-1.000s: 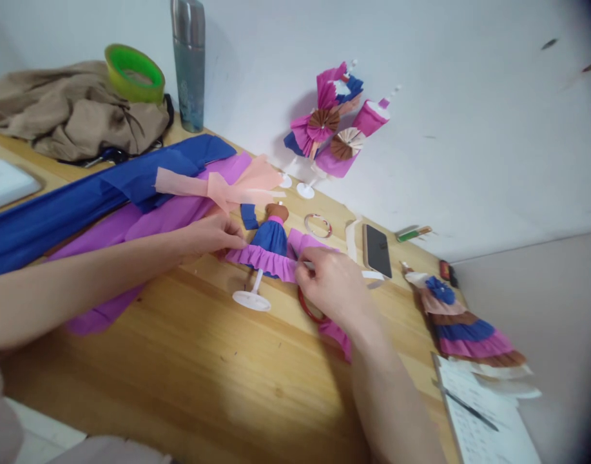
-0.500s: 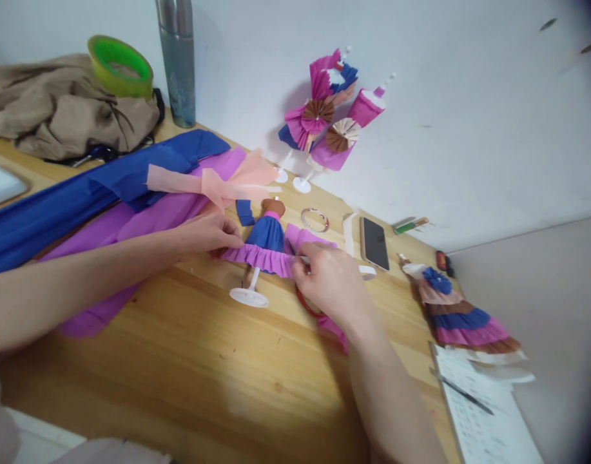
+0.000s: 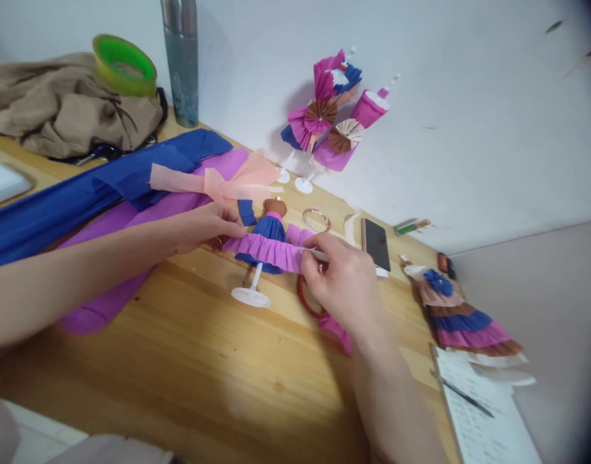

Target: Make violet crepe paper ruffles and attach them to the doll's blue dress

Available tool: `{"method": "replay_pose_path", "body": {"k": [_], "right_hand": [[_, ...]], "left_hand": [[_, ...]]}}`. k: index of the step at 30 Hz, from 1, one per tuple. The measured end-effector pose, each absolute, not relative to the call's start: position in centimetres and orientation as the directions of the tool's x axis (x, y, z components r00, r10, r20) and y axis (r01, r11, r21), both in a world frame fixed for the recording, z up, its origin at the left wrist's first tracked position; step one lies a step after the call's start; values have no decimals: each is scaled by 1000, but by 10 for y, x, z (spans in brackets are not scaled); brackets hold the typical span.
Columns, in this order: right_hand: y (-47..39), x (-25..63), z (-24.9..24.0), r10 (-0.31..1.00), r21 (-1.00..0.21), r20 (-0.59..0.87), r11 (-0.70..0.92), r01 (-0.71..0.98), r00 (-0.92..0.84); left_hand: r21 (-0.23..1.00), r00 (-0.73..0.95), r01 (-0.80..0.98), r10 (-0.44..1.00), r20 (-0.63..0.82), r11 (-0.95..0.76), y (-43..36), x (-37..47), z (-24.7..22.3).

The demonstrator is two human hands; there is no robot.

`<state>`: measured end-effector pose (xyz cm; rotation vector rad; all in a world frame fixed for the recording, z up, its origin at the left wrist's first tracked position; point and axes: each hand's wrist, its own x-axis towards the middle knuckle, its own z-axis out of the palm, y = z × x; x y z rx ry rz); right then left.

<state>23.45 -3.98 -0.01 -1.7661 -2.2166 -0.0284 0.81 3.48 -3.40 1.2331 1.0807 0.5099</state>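
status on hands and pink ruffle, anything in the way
Left hand, right hand: both pinching pink ruffle. Ruffle across front of blue skirt. Red ring close by right hand, possibly in the way.

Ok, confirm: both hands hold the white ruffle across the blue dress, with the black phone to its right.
The ruffle is purple, not white, in the head view; left hand and right hand do hold it across the blue dress, black phone to its right.

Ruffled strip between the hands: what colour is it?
The ruffled strip is pinkish purple, shown in head view.
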Motion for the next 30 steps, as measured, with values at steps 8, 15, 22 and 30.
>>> {"method": "replay_pose_path", "body": {"k": [8, 15, 22, 30], "right_hand": [[-40, 247, -13, 934, -271, 275, 304, 913, -229], [-48, 241, -26, 930, -273, 267, 323, 906, -252], [-49, 240, -31, 909, -201, 302, 354, 913, -286], [-47, 242, -39, 875, -101, 345, 395, 913, -340]], "left_hand": [[932, 520, 249, 776, -359, 264, 27, 5, -43], [910, 512, 369, 777, -366, 186, 36, 2, -57], [874, 443, 444, 801, -403, 194, 27, 6, -51], [776, 395, 613, 795, -461, 146, 20, 15, -25]]}}
